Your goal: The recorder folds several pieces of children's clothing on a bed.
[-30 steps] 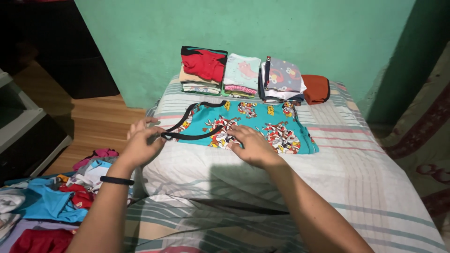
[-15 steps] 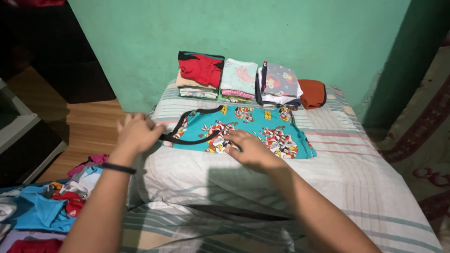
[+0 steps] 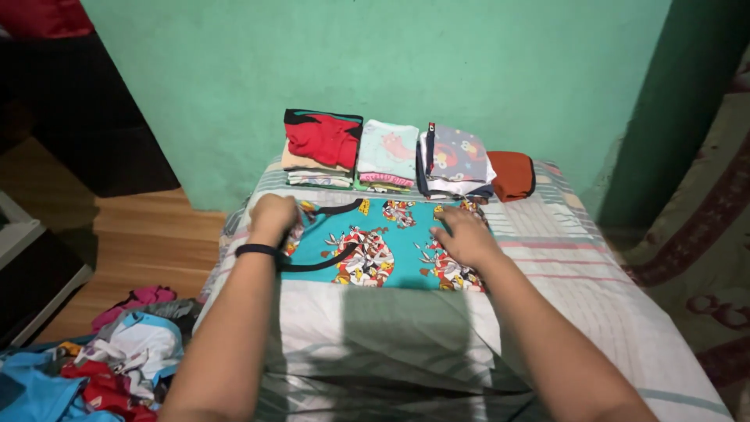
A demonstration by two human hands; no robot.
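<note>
Head view: teal cartoon-print garment [image 3: 383,244] flat under left hand [image 3: 273,215] gripping, right hand [image 3: 466,234] open.

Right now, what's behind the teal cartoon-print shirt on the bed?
Behind the teal shirt, against the green wall, stand three stacks of folded clothes and an orange-brown folded item. The stacks' lower layers show only as edges; what lies behind them is hidden.

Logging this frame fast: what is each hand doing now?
Left hand: closed, gripping the teal cartoon-print garment at its left edge.
Right hand: open, flat on the garment.
</note>
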